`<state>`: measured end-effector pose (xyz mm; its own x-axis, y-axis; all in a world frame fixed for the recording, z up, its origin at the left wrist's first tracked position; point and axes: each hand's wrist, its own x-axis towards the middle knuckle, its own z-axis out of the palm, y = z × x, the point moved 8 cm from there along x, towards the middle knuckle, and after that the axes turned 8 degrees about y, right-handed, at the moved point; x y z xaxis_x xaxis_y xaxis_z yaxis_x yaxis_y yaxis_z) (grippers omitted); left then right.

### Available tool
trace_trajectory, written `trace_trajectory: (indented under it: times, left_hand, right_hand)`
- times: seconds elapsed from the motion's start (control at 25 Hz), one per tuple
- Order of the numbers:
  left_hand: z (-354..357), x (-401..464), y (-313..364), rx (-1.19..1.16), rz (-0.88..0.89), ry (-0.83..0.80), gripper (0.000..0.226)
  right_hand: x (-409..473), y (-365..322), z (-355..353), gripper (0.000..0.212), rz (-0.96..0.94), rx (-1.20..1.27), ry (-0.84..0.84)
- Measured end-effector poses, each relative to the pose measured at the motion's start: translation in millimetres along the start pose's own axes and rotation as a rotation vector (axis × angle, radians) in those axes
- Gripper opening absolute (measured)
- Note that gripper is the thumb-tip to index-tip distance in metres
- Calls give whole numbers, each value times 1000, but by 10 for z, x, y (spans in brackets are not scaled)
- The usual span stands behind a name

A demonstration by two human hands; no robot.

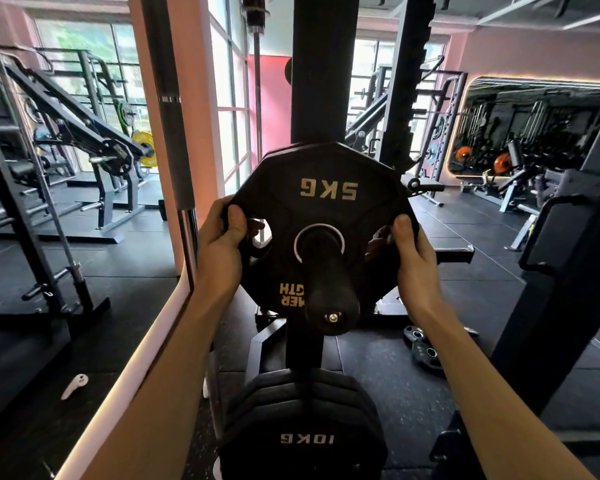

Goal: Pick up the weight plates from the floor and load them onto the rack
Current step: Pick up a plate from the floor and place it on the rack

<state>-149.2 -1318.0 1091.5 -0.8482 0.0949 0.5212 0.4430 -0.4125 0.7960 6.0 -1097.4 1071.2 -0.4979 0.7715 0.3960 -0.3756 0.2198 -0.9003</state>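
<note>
A black 5 kg weight plate (326, 188) hangs upside down on a thick black peg (328, 289) of the rack, the peg passing through its centre hole. My left hand (222, 244) grips the plate's left edge, thumb in front and fingers through a grip slot. On the opposite edge my right hand (413, 258) holds the plate the same way. The rack's black upright post (323, 71) rises behind the plate. Lower on the rack, several black 10 kg plates (302, 427) sit stacked on another peg. Small dark plates (425, 344) lie on the floor at the right.
A mirror (66, 168) fills the left side and reflects gym machines. A vertical barbell (174, 116) stands just left of the rack. Black frame posts (561, 254) stand at the right. A white object (74, 386) shows low in the mirror. Black rubber flooring (465, 244) spreads beyond.
</note>
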Motion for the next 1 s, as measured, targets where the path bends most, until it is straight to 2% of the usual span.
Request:
trace_trajectory:
  times: [0.32, 0.48, 0.52, 0.6, 0.68, 0.76, 0.84, 1.0]
  left_hand:
    - [9, 94, -113, -30, 48, -43, 15]
    - [31, 72, -87, 43, 68, -85, 15]
    - [33, 64, -72, 74, 72, -93, 15]
    - [54, 0, 5, 187, 65, -110, 18]
    - [34, -72, 54, 422, 77, -112, 31]
    - [-55, -208, 87, 658, 174, -105, 42]
    - [-151, -420, 16, 656, 200, -152, 49]
    - [-500, -1026, -312, 668, -74, -126, 48]
  right_hand:
    - [139, 119, -7, 47, 13, -78, 12]
    - [131, 137, -1, 54, 44, -136, -10]
    - [144, 151, -3, 59, 51, -164, -25]
    - [119, 168, -23, 82, 99, -259, -64]
    - [27, 201, -47, 98, 157, -350, -118]
    - [-106, 235, -86, 89, 151, -428, -145]
    - [-256, 339, -152, 75, 150, -493, -133]
    - [-824, 715, -459, 54, 257, -532, -124]
